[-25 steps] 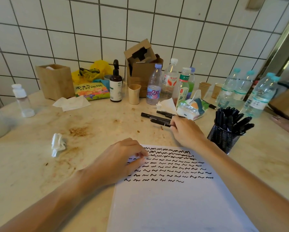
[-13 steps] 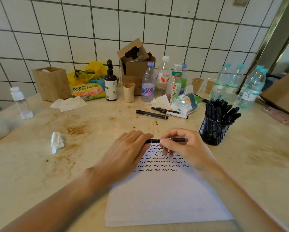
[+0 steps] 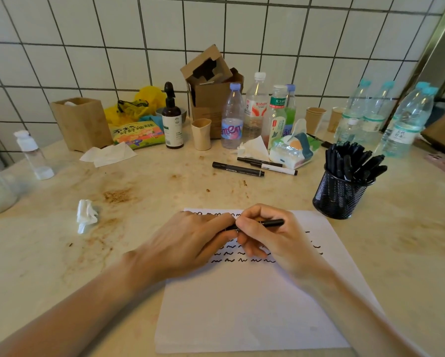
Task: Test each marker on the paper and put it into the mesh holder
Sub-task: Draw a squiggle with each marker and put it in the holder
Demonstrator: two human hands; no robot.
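A white sheet of paper [image 3: 254,313] lies in front of me, its upper part covered with rows of black squiggles. Above it, both hands hold one black marker [image 3: 273,223] level. My right hand [image 3: 273,238] grips its barrel, and my left hand [image 3: 187,243] pinches its left end, which the fingers hide. The black mesh holder [image 3: 338,198], to the right of the paper, is packed with several black markers. Three loose markers lie further back: a thick black one [image 3: 238,169], a thin black one [image 3: 258,161] and a white-barrelled one [image 3: 276,169].
The stained counter [image 3: 138,191] carries a crumpled tissue [image 3: 86,214] at left, and a tissue pack [image 3: 293,150] behind the loose markers. Water bottles [image 3: 407,124], paper cups, a pump bottle [image 3: 172,119], cardboard boxes [image 3: 211,88] and a snack bag line the tiled wall.
My right hand picked a marker from the loose group and carried it over the paper. My left hand lifted off the sheet and closed on the marker's left end.
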